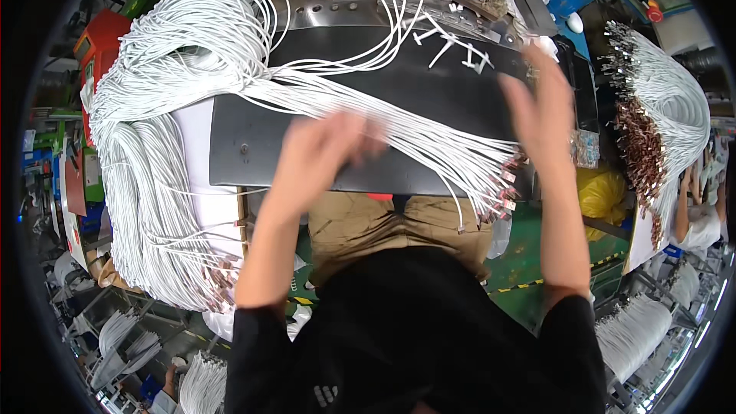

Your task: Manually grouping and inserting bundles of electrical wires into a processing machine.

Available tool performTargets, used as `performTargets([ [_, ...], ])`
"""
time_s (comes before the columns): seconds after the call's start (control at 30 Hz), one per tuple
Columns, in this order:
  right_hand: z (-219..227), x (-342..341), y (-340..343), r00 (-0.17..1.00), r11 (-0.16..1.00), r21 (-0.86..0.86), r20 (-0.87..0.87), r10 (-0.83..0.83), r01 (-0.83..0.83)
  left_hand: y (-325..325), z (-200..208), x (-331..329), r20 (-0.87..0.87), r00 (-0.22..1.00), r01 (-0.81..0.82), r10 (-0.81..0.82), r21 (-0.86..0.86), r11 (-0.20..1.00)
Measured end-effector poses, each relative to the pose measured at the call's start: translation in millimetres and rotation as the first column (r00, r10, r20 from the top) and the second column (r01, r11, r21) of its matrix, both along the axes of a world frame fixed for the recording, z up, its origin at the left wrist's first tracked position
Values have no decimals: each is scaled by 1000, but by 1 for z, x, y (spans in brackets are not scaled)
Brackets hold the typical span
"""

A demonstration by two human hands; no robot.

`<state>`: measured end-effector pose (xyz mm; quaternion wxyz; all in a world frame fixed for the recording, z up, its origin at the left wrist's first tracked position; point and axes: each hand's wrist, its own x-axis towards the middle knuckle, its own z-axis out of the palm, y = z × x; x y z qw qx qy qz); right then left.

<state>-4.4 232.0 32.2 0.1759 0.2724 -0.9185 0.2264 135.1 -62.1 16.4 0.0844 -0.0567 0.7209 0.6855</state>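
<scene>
A bundle of white cables (pixel 429 132) lies slantwise across the black work surface (pixel 322 46). Its ends, with small reddish-brown and silver connectors (pixel 506 192), fan out at the right front edge. My left hand (pixel 326 146) is over the near side of the bundle, its fingers bent and smeared by motion; whether it touches a cable I cannot tell. Raised past the right end of the bundle is my right hand (pixel 546 107), blurred, with thumb and fingers apart and nothing visible between them. Several single cables (pixel 395 8) run from the bundle up into the metal machine (pixel 330 8).
White plastic sprue pieces (pixel 452 46) lie near the machine. A large heap of white cables (pixel 184 46) spills over the left side. More cables with brown ends (pixel 644 130) hang at right, near another person's arm (pixel 682 211). A yellow bag (pixel 602 199) sits below the right edge.
</scene>
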Motion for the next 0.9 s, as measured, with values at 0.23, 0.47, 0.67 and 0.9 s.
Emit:
performTargets([
  [0.23, -121, 166, 129, 807, 905, -146, 525, -272, 399, 3, -95, 142, 407, 762, -646, 505, 411, 644],
  [0.47, -159, 178, 77, 929, 995, -60, 367, -56, 84, -17, -137, 136, 249, 656, -743, 713, 379, 551],
  [0.67, -176, 191, 86, 683, 849, -264, 716, -145, 457, -18, -133, 130, 313, 574, -809, 756, 358, 466],
  [0.9, -154, 162, 100, 500, 871, -326, 859, 110, 369, -35, -139, 137, 292, 702, -708, 650, 382, 594],
])
